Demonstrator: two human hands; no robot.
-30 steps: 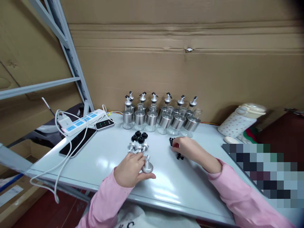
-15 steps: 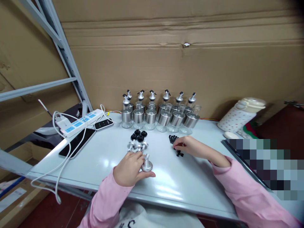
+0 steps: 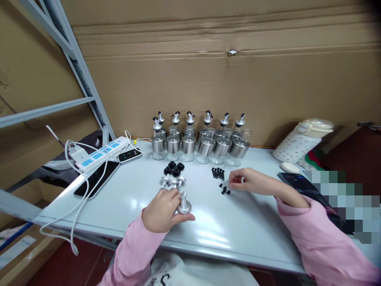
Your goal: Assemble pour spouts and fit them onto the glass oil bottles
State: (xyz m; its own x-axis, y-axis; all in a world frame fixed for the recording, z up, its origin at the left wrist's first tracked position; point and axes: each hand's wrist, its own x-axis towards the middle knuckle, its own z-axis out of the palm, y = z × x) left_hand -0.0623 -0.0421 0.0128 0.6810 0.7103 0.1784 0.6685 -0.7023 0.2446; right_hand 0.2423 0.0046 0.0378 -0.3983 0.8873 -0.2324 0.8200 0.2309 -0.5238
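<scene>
My left hand (image 3: 163, 210) rests on the table with its fingers curled around a silver spout cap (image 3: 184, 204). Just beyond it lies a cluster of silver spout pieces (image 3: 172, 181), with several black stoppers (image 3: 174, 169) behind them. My right hand (image 3: 241, 179) hovers low at the right, its fingers closed; whatever it may hold is too small to make out. To its left are a row of black flip levers (image 3: 218, 173) and several tiny black caps (image 3: 225, 189).
Glass bottles with steel sleeves (image 3: 188, 145) stand in rows at the back, the rear ones with spouts. At left are a power strip (image 3: 102, 153), a phone (image 3: 97, 180) and white cables. A dotted flask (image 3: 294, 143) and a dark device (image 3: 300, 186) lie right.
My right hand has moved right, away from the black levers and tiny caps, which now show fully. My left hand has stayed on the silver spout cap.
</scene>
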